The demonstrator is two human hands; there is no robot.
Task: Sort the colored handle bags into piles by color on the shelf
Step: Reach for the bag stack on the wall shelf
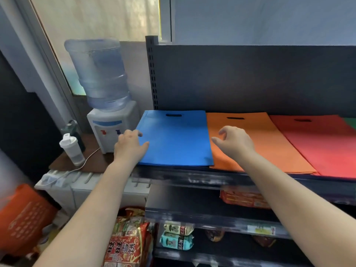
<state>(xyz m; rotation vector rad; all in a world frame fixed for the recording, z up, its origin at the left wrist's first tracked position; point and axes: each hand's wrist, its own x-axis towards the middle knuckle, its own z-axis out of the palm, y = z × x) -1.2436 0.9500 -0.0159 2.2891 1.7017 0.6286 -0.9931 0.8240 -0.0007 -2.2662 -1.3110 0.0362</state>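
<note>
Flat handle bags lie side by side on the top shelf [192, 175]: a blue pile [177, 139] at the left, an orange pile [269, 151] beside it, a red pile [325, 147] further right, and a sliver of a green bag [351, 123] at the frame's right edge. My left hand [130, 146] rests on the blue pile's left edge, thumb lying on the fabric. My right hand [235, 140] hovers over the seam between blue and orange, fingers loosely bent, holding nothing.
A water dispenser [107, 120] with a large bottle stands left of the shelf on a brown tabletop [90, 162], beside a white shaker bottle [72, 150]. Lower shelves hold snack packs [177, 237]. An orange basket [25, 218] sits at the lower left.
</note>
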